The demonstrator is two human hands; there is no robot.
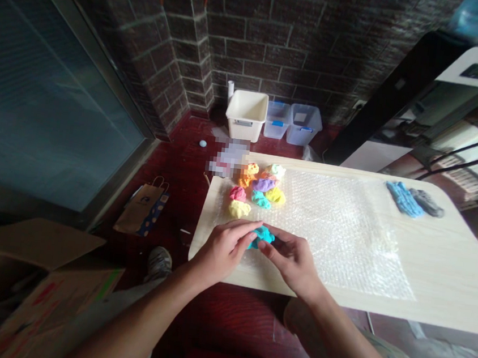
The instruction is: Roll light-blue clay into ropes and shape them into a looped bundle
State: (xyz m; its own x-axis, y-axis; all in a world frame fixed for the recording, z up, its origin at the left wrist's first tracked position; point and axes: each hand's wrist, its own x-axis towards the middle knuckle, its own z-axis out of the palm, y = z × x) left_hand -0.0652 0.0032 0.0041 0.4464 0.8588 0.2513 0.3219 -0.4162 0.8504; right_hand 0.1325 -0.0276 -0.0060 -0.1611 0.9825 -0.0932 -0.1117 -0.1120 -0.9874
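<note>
Near the table's front left edge, my left hand (231, 243) and my right hand (294, 259) hold a soft, crumpled teal lump (262, 235) between their fingers. Both thumbs press on it from the near side. Whether it is cloth or modelling clay, I cannot tell. Just beyond my hands lies a cluster of similar lumps, among them a pale yellow lump (239, 209), a red lump (238, 194), a turquoise lump (260, 199), a purple lump (263, 185), a bright yellow lump (275, 195), an orange lump (248, 174) and a whitish-green lump (275, 171).
Bubble wrap (328, 228) covers much of the pale table (455, 270). A blue piece (405, 199) and a grey piece (427, 203) lie at its far right. Plastic bins (245, 128) stand by the wall. To the left are a paper bag (139, 208) and a cardboard box (50, 307).
</note>
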